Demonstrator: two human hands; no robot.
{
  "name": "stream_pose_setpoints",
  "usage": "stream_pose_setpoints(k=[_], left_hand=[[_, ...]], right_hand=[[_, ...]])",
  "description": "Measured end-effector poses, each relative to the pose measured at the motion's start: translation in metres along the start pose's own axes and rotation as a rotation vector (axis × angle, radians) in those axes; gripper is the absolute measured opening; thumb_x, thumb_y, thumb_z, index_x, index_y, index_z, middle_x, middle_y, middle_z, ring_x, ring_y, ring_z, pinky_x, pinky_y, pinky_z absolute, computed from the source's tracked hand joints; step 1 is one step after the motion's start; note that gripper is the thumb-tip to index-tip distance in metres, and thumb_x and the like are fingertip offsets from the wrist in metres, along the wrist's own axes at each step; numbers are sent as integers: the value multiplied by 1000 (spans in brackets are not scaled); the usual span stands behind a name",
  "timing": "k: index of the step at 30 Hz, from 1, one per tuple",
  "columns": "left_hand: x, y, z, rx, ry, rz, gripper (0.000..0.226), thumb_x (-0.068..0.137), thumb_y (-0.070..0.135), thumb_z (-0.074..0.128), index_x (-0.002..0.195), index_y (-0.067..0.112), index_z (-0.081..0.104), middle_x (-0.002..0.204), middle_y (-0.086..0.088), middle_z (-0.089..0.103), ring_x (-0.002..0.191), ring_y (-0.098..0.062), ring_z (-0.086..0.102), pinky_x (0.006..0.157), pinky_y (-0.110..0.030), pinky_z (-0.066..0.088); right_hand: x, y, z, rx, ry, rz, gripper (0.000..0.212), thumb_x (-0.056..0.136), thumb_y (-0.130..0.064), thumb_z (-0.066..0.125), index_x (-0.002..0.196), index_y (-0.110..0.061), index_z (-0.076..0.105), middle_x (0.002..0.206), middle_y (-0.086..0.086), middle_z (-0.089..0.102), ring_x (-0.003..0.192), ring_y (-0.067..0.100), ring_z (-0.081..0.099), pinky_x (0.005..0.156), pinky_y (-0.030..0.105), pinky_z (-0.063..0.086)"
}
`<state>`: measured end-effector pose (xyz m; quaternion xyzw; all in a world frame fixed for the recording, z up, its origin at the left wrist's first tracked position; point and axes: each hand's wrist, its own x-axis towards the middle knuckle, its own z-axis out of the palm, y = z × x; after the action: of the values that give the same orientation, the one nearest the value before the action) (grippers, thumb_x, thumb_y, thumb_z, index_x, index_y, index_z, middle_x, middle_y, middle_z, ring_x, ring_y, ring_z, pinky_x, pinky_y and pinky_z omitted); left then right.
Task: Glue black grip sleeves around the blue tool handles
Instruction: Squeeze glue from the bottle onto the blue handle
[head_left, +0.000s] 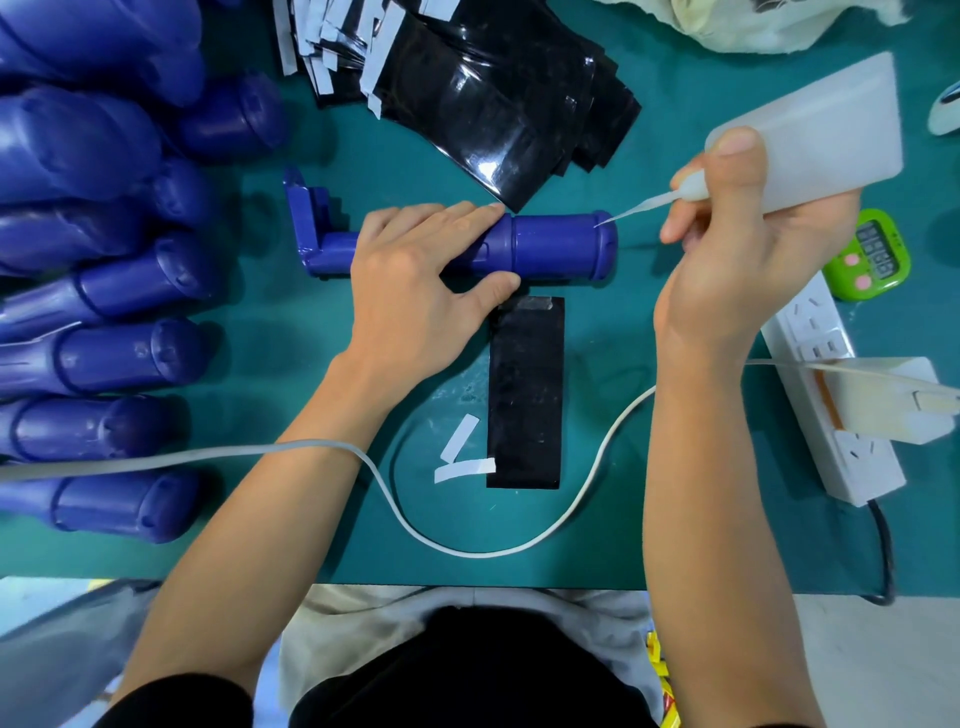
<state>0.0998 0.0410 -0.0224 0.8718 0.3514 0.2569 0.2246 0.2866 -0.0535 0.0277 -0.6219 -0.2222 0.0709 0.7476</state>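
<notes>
blue handle (556, 244) partly hidden, timer (872, 254) unreadable

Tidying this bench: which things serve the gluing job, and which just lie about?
In use: glue bottle, blue handle, black sleeve, sleeve pile, spare handles.
Lying about: timer, power strip, cable, paper strips.

Teal mat (291, 519), flat black grip sleeve (525, 395), blue tool handle (556, 244) just beyond it, more blue handles (119, 358) left of it, power strip (810, 327) right of it
</notes>
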Motion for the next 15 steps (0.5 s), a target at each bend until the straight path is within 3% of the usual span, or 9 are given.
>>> stream_pose_setpoints(k=[5, 11, 15], left_hand=[[1, 0, -1, 3, -10, -8, 52, 80, 42, 85, 125, 18, 76, 121, 5, 76, 108, -23, 68, 101, -34, 36], [1, 2, -4, 2, -26, -15, 51, 81, 41, 85, 125, 18, 76, 121, 4, 76, 108, -25, 68, 101, -38, 38], [0, 2, -4, 1, -28, -15, 51, 81, 42, 84, 126, 17, 76, 121, 4, 76, 108, -25, 68, 101, -38, 38]], right_hand=[[-9, 0, 12, 72, -66, 44, 16, 98, -12, 65, 82, -9, 61, 65, 11, 61, 44, 25, 52, 51, 27, 41], [-22, 7, 25, 15, -162, 78, 33, 98, -15, 66, 71, 4, 61, 55, 12, 58, 46, 22, 54, 60, 35, 45], [-25, 8, 27, -10, -187, 61, 34, 99, -11, 67, 66, -6, 60, 55, 15, 58, 48, 26, 56, 62, 39, 48]])
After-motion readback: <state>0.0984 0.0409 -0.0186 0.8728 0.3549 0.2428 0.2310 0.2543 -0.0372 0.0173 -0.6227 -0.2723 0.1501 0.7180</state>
